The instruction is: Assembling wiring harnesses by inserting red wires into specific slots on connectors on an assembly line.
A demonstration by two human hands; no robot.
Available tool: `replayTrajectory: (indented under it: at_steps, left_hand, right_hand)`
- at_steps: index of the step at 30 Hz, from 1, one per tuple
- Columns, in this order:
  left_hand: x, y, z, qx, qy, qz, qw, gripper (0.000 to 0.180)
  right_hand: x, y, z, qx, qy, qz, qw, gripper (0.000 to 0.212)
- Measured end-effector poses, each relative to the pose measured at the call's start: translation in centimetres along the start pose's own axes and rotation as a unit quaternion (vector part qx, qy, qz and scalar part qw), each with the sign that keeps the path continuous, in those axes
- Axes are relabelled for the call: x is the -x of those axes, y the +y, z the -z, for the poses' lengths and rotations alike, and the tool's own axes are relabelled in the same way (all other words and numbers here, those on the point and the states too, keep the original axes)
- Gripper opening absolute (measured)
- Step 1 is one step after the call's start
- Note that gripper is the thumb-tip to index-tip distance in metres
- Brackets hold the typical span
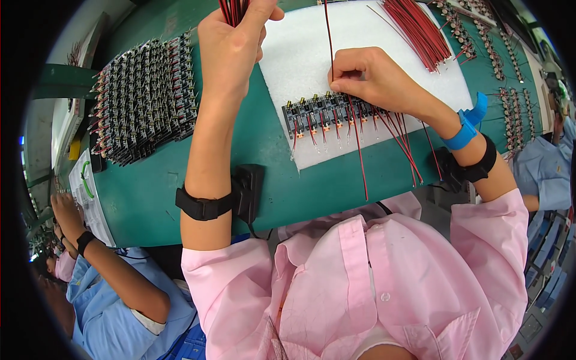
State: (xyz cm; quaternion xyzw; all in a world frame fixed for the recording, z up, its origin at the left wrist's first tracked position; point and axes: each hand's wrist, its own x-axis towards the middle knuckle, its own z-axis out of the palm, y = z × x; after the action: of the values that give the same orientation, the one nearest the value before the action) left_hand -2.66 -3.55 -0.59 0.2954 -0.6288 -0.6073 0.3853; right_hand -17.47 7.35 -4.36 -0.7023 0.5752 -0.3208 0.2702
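Observation:
My left hand [227,57], raised at the far edge of the view, is closed around a bundle of red and black wires [233,11]. Thumb and forefinger of my right hand [377,75] pinch a thin dark red wire [329,39] that rises above them. The pinch is right over a row of small black circuit boards [318,114], and the fingers partly hide the boards there. Short red and black leads hang from the boards' near side. Longer red wires [399,144] trail from the row's right part toward me. Underneath lies a white foam sheet [282,60].
More red wires [417,36] lie bunched on the foam's far right. A stacked block of circuit boards [144,99] stands left on the green mat [144,204]. Strips of small parts [513,120] line the right side. People in blue sit at left [117,306] and right [543,171].

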Motion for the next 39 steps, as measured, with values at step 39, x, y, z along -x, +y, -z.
replayTrajectory:
  at_steps: [39]
  left_hand:
    - [0.0,-3.4,-2.0,0.343,-0.136,0.095,0.925,0.034]
  right_hand:
    - [-4.4,-2.2,0.8,-0.098,0.057,-0.057,0.992,0.012]
